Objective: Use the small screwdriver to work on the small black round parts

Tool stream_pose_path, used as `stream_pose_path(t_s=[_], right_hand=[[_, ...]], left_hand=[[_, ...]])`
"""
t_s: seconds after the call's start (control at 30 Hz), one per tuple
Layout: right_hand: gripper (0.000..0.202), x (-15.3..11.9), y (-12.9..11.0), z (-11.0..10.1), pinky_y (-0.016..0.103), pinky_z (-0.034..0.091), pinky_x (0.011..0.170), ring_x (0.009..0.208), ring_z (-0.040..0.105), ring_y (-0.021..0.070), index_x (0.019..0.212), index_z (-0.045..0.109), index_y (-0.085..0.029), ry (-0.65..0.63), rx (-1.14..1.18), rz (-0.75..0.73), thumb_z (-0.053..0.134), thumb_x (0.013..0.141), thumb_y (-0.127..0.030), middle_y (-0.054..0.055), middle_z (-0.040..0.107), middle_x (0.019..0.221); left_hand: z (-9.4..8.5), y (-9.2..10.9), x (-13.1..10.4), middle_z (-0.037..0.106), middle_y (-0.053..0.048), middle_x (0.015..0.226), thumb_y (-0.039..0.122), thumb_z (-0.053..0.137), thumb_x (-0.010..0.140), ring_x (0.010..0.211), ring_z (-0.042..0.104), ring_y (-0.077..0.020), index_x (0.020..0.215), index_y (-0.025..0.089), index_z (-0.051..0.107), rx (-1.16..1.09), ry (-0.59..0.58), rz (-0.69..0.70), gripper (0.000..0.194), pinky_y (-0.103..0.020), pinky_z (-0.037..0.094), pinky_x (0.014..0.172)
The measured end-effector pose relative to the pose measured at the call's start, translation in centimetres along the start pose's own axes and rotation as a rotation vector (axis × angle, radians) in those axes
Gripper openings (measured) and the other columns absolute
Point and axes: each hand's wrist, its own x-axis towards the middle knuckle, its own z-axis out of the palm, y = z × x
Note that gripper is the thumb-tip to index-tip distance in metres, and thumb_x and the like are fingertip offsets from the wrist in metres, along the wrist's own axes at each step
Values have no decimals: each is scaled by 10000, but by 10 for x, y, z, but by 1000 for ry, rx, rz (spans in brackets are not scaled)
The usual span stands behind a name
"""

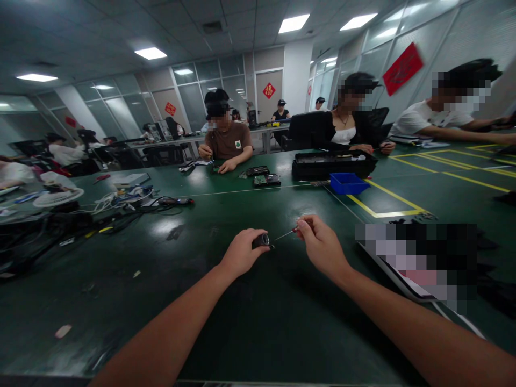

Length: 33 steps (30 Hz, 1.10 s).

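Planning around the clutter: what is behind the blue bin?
Behind the blue bin is a long black case. The bin covers part of the case's lower front; that stretch and the tabletop there cannot be seen.

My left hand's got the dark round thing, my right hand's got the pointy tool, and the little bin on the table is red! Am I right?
Almost! The little bin is blue, not red; the head view shows it. Your left hand does hold the dark round thing, and your right hand the pointy tool.
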Motion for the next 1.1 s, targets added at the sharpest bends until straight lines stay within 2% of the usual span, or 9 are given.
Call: stream_pose_path(t_s=[0.2, 0.3, 0.4, 0.5, 0.57, 0.7, 0.8, 0.93, 1.1], right_hand=[[250, 0, -3, -3, 355, 460, 701, 764, 633, 222, 917, 587, -237, 18, 5, 15, 454, 973, -441, 42, 679, 807], [252, -1, -4, -4, 362, 470, 716, 774, 638, 225, 926, 586, -238, 40, 25, -6, 452, 973, -447, 47, 682, 822], [249, -1, -7, -5, 362, 480, 717, 769, 642, 223, 931, 585, -239, 79, 40, -16, 455, 970, -448, 48, 683, 821], [256, -1, -10, -6, 358, 480, 700, 758, 642, 222, 925, 588, -239, 104, 42, -23, 455, 971, -453, 51, 683, 813], [257, -1, -11, -7, 360, 484, 703, 758, 641, 222, 927, 589, -238, 111, 55, -26, 459, 970, -456, 52, 683, 816], [249, 0, -9, -7, 376, 494, 739, 794, 646, 227, 950, 589, -235, 122, 86, -24, 473, 969, -455, 61, 686, 857], [250, 0, -8, -8, 384, 497, 745, 803, 645, 231, 947, 588, -238, 136, 94, -29, 473, 970, -458, 64, 684, 864], [245, -1, -11, -8, 384, 501, 736, 786, 641, 229, 938, 587, -237, 142, 105, -27, 478, 964, -455, 62, 679, 846], [245, -1, -11, -7, 384, 504, 743, 793, 642, 225, 953, 586, -230, 139, 111, -24, 469, 969, -446, 64, 680, 859]], left_hand=[[-3, -10, 7, 652, -50, 1150, 252, 670, 865, 1027, 621, -192, 1202, 229, 585, -308, 169, -120, 348, -340, 492, 935], [-7, -12, 11, 632, -72, 1140, 285, 532, 928, 950, 623, -163, 1273, 222, 502, -494, 173, -181, 352, -300, 508, 852], [-11, -3, 10, 611, -38, 924, 346, 508, 924, 755, 582, -134, 1111, 198, 537, -584, 127, -247, 241, -248, 478, 680], [-13, 10, 7, 554, 8, 733, 451, 619, 869, 629, 530, -122, 917, 184, 569, -471, 42, -255, 276, -237, 427, 594], [-11, 16, 5, 578, 10, 714, 470, 651, 849, 612, 548, -131, 884, 187, 595, -358, -34, -248, 290, -250, 427, 588], [-1, 22, 7, 687, -16, 898, 355, 636, 858, 805, 639, -190, 924, 233, 681, -113, -165, -142, 145, -301, 472, 709], [8, 24, 14, 700, -24, 1057, 284, 588, 869, 963, 641, -241, 1019, 281, 714, 102, -227, -66, 196, -348, 489, 790], [18, 27, 23, 692, -71, 1096, 427, 629, 867, 958, 646, -292, 1176, 278, 678, 269, -271, -74, 346, -395, 519, 795], [24, 31, 29, 684, -89, 1058, 425, 658, 860, 962, 640, -311, 1077, 246, 704, 346, -285, -35, 285, -403, 521, 781]])
